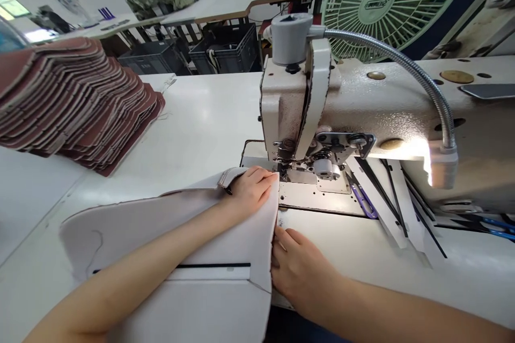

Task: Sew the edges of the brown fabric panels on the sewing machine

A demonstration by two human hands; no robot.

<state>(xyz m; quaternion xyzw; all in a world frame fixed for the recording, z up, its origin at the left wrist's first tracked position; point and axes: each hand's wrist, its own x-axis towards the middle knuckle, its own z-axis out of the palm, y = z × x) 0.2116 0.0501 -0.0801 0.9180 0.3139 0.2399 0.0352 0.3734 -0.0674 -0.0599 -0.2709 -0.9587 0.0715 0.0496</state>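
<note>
A pale grey padded fabric panel [140, 214] lies on the table in front of the sewing machine [295, 102], its far right corner against the presser foot [282, 171]. My left hand [252, 191] lies flat on the panel close to the needle area, fingers stretched toward that corner. Along the panel's right edge, my right hand [300, 268] is closed, with the edge pinched in its curled fingers. A dark strip with a white band [213, 272] crosses the panel, partly covered by my left forearm. The fingertips of my right hand are hidden by the edge.
A tall stack of reddish-brown padded panels [80, 102] stands on the left. Purple snips [364, 198], white and black strips [396, 203] and blue-handled scissors [491, 225] lie at right. A lit lamp [441, 163] hangs from a flexible neck. Behind are a green fan [378, 5] and crates [227, 51].
</note>
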